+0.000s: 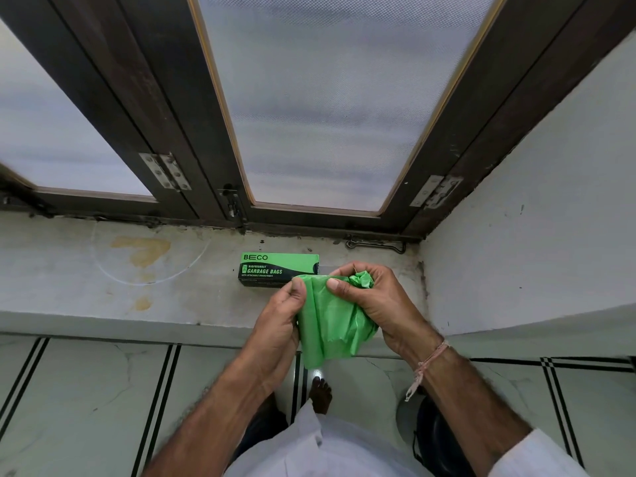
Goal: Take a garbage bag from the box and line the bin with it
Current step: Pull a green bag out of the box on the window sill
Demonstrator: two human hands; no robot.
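Green garbage bag [330, 325] held bunched between both hands, above the ledge.

It hangs lengthwise downward — left hand [280, 325] pinches its top edge, right hand [371, 301] clenches the crumpled side; the dark bin [433, 438] sits low right, nearer the right hand, box [275, 268] just behind.

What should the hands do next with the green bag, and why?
Probably pull the hands apart to unfold it and find the mouth: the green bag is bunched between the left hand and right hand, out of the box, while the bin waits below.
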